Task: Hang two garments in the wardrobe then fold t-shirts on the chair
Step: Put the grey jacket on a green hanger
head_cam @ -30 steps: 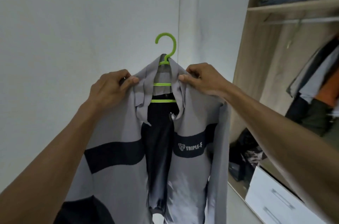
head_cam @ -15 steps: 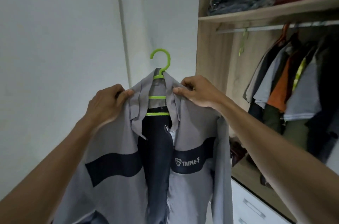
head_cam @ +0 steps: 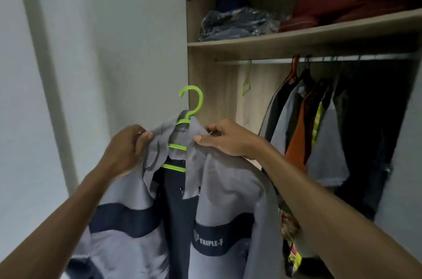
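Both hands, left hand and right hand, grip the jacket shoulders.

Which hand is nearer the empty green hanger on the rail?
Right. The right hand grips the jacket collar below-left of the empty hanger; the left hand is farther left.

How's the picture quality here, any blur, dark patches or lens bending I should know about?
Head view: dim, bluish light; the right end of the wardrobe, behind the hung clothes, sinks into near-black. Slight motion blur softens the left hand and the grey jacket. Wide-angle bending bows the shelf. The green hanger stays fairly crisp; no glare.
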The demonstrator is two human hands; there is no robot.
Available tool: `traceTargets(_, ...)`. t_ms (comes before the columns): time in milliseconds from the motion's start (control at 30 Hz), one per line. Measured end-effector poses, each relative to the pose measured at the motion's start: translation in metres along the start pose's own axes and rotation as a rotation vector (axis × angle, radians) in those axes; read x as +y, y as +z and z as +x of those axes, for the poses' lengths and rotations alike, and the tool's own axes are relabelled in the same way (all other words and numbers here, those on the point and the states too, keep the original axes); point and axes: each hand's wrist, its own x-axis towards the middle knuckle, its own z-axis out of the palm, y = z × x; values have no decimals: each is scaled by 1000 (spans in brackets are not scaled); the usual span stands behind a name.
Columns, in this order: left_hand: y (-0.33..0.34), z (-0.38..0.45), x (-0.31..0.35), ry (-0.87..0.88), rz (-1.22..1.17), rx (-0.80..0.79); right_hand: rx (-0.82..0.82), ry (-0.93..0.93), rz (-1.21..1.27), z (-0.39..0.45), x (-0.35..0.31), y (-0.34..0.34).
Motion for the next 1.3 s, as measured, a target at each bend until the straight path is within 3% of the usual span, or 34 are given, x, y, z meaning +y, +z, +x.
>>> traceTargets(200, 90, 73, -4, 66, -129, -64, 42, 112, 98, 44, 49, -30)
traceTargets(433, 205, 173, -29, 127, -284, -191, 260, 234, 196, 115, 119, -40)
traceTargets(733, 345, 308, -33, 355, -505, -398, 690, 501, 407, 211, 187, -53)
traceTargets(1033, 433, 381, 10, 406, -552, -525, 996, 639, 285, 270, 238, -90)
traceTargets(1133, 454, 415, 15, 313, -496, -461, 1068, 666, 202, 290, 261, -121)
traceTargets(1300, 458, 478, 26, 340, -418, -210, 1166, 615, 126, 314, 270, -185)
